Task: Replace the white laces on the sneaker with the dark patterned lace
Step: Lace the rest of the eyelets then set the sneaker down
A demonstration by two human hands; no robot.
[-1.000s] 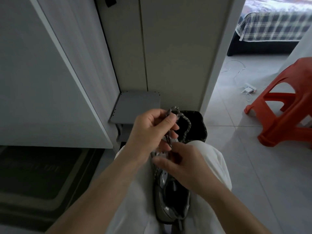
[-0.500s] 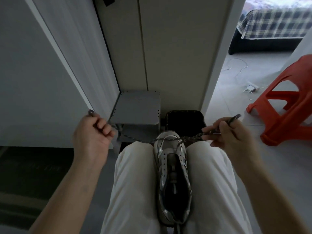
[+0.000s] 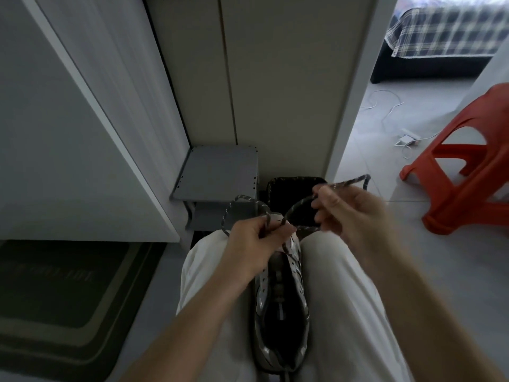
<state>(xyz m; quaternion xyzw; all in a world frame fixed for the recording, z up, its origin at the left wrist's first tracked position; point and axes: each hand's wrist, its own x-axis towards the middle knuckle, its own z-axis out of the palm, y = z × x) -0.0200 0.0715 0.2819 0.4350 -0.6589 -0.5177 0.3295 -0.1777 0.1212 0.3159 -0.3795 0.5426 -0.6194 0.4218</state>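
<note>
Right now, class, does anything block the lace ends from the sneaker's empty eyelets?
Nothing visible blocks them. The left hand and right hand hold the dark lace above the sneaker; only the left hand covers its toe-end eyelets.

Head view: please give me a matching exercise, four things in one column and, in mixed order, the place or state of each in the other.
1 sneaker
2 left hand
3 right hand
4 orange stool

A stands on the floor at right
B lies between the legs
C grips a loop of the dark patterned lace
D pinches the lace, higher, further right

Pairs: 1-B, 2-C, 3-D, 4-A
</note>
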